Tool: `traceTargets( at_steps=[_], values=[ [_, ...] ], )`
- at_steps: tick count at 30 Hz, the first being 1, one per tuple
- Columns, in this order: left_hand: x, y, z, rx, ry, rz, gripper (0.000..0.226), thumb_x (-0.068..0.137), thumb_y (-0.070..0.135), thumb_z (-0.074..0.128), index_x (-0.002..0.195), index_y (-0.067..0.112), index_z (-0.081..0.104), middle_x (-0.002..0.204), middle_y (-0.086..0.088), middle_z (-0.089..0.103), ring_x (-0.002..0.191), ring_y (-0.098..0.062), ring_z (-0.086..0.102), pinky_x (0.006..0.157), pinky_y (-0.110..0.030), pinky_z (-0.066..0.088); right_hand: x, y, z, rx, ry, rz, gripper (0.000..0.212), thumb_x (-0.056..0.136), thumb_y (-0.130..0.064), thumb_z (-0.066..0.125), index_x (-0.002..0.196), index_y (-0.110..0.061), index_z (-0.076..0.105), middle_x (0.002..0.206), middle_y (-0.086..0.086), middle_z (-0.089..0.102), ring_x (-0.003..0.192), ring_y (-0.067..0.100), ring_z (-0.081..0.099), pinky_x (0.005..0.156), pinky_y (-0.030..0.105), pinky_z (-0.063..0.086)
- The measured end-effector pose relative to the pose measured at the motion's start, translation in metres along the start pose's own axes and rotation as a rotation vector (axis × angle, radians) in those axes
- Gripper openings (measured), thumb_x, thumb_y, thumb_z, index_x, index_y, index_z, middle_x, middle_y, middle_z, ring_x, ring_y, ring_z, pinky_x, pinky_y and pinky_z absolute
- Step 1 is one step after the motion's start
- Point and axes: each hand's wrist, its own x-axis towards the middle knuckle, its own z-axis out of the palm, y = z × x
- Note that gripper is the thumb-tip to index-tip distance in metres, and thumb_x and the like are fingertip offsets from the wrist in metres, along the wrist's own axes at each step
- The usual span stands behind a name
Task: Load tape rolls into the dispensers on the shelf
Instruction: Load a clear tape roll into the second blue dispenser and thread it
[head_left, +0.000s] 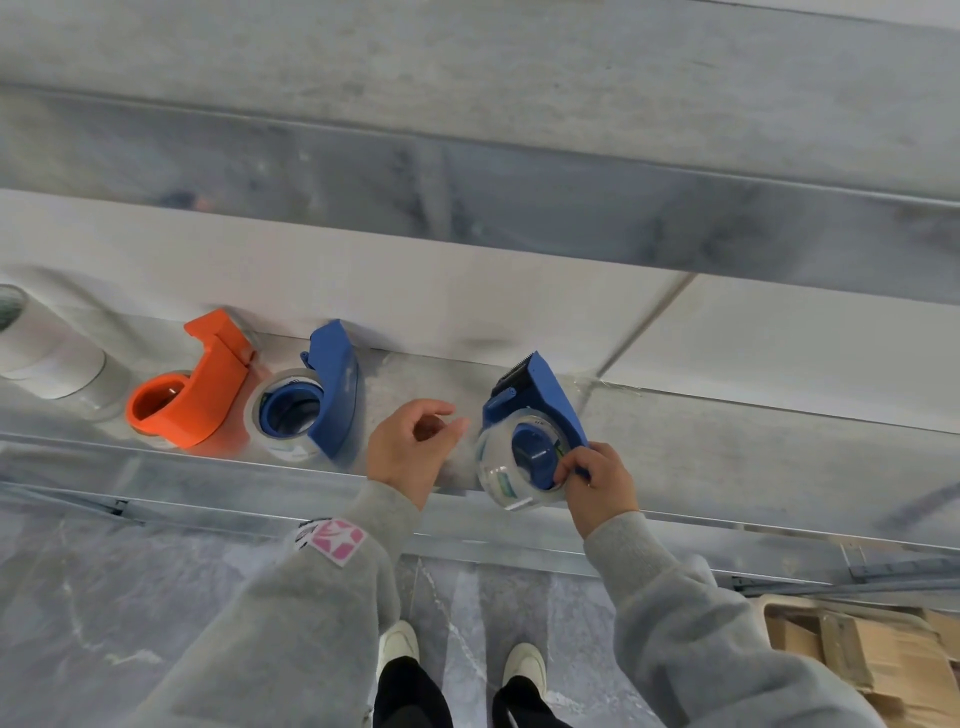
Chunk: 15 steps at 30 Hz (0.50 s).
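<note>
Three tape dispensers lie on the metal shelf (415, 374). The orange dispenser (192, 389) is at the left and a blue dispenser (322, 400) with a clear roll sits beside it. Further right a second blue dispenser (535, 415) carries a clear tape roll (498, 473) and hangs slightly over the shelf's front edge. My right hand (597, 483) pinches this dispenser at its lower end, next to the hub. My left hand (410, 447) hovers just left of the roll with loosely curled fingers and holds nothing.
A stack of spare tape rolls (57, 358) lies on the shelf at the far left. A white back panel (467, 291) runs behind the shelf. Cardboard pieces (862, 654) lie on the floor at the lower right, near my feet (462, 654).
</note>
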Motion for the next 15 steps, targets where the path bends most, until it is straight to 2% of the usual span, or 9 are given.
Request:
traceTargets(
  at_steps=[3, 4, 6, 8, 11, 15],
  values=[
    [0.015, 0.012, -0.005, 0.012, 0.104, -0.079, 0.025, 0.079, 0.036, 0.073, 0.088, 0.014, 0.064, 0.073, 0.000, 0.057, 0.060, -0.011, 0.051, 0.043, -0.008, 0.042, 0.001, 0.005, -0.002, 0.075, 0.037, 0.056, 0.034, 0.079, 0.012, 0.049, 0.059, -0.014, 0.056, 0.096, 0.005, 0.055, 0.086, 0.023, 0.052, 0.069, 0.016, 0.044],
    [0.018, 0.015, -0.007, -0.015, 0.096, -0.131, 0.029, 0.080, 0.040, 0.070, 0.087, 0.013, 0.063, 0.075, -0.003, 0.060, 0.060, -0.012, 0.054, 0.047, -0.011, 0.046, 0.001, 0.006, -0.002, 0.152, 0.034, 0.109, 0.033, 0.077, 0.014, 0.048, 0.059, -0.012, 0.057, 0.094, 0.006, 0.056, 0.086, 0.026, 0.055, 0.071, 0.024, 0.050],
    [0.016, 0.018, -0.009, -0.017, 0.002, -0.261, 0.041, 0.083, 0.051, 0.061, 0.083, 0.011, 0.062, 0.075, -0.005, 0.064, 0.063, -0.016, 0.061, 0.067, -0.030, 0.059, -0.001, 0.006, -0.002, 0.402, -0.013, 0.261, 0.033, 0.077, 0.019, 0.044, 0.060, -0.007, 0.055, 0.091, 0.008, 0.058, 0.085, 0.031, 0.058, 0.069, 0.039, 0.059],
    [0.003, 0.018, -0.007, -0.010, -0.188, -0.359, 0.047, 0.085, 0.056, 0.055, 0.088, 0.009, 0.061, 0.083, -0.007, 0.067, 0.073, -0.021, 0.063, 0.083, -0.042, 0.056, -0.005, 0.005, -0.001, 0.603, -0.068, 0.377, 0.034, 0.078, 0.023, 0.041, 0.059, -0.003, 0.051, 0.092, 0.010, 0.058, 0.086, 0.034, 0.060, 0.063, 0.039, 0.060],
    [-0.026, 0.019, 0.006, -0.134, -0.396, -0.377, 0.041, 0.085, 0.046, 0.061, 0.105, 0.011, 0.059, 0.099, -0.008, 0.069, 0.085, -0.019, 0.063, 0.088, -0.039, 0.053, -0.014, 0.003, 0.005, 0.753, -0.120, 0.445, 0.037, 0.078, 0.025, 0.038, 0.058, -0.003, 0.050, 0.096, 0.017, 0.060, 0.084, 0.036, 0.061, 0.057, 0.037, 0.059],
    [-0.048, 0.029, 0.021, -0.361, -0.441, -0.333, 0.017, 0.086, 0.028, 0.066, 0.096, 0.014, 0.068, 0.089, -0.006, 0.074, 0.077, -0.015, 0.070, 0.070, -0.026, 0.056, -0.030, -0.006, 0.017, 0.848, -0.201, 0.455, 0.041, 0.079, 0.025, 0.036, 0.056, -0.005, 0.052, 0.085, 0.018, 0.062, 0.075, 0.032, 0.061, 0.069, 0.045, 0.057]
  ],
)
